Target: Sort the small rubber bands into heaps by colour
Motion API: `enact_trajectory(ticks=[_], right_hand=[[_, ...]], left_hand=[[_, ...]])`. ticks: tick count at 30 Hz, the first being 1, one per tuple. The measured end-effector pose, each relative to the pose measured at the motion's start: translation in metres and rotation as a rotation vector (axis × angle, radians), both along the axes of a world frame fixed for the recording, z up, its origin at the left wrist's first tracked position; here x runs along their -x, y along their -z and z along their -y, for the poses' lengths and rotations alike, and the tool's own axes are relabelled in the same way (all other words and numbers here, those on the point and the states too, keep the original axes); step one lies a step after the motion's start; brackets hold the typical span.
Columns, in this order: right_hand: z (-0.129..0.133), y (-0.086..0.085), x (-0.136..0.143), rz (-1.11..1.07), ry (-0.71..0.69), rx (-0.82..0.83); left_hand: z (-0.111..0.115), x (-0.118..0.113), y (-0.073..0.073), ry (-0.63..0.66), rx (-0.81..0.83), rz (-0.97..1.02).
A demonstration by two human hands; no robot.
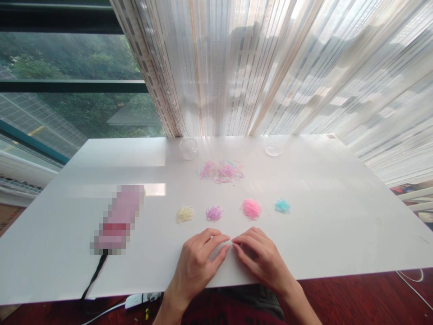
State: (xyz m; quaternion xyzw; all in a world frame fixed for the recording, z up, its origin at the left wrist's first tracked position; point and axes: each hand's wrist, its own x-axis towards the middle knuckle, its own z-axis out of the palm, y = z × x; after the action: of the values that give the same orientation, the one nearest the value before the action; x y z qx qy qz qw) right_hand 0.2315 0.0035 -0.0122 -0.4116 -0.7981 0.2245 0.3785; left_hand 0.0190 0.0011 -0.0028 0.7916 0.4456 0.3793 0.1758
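Note:
My left hand [200, 258] rests near the table's front edge, its thumb and index finger curled towards each other in a pinch. Facing it, my right hand [263, 256] makes a similar pinch, the fingertips of both hands almost meeting. Whatever is between the fingertips is too small to make out. Just beyond the hands lie separate little piles of thin strips: pale yellow [185, 214], purple [214, 213], pink [251, 209] and light blue [282, 206]. Farther back, a wider heap of mixed-colour strips [221, 171] is spread out.
A clear round container [188, 149] stands at the table's back edge, with a clear round lid or dish [273, 150] to its right. On the left lies a blurred-out pink object [120, 216] with a black strap [95, 275]. A curtain [223, 67] hangs behind the white table [324, 234].

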Motion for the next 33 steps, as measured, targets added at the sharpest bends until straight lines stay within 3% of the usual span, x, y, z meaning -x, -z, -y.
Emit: enact_trajectory(ticks=[33], right_hand=[[0.0001,-0.0016,-0.0005,-0.005,0.005,0.056]], left_hand=[[0.0013,0.0006,-0.0016,0.010,0.038,0.045]])
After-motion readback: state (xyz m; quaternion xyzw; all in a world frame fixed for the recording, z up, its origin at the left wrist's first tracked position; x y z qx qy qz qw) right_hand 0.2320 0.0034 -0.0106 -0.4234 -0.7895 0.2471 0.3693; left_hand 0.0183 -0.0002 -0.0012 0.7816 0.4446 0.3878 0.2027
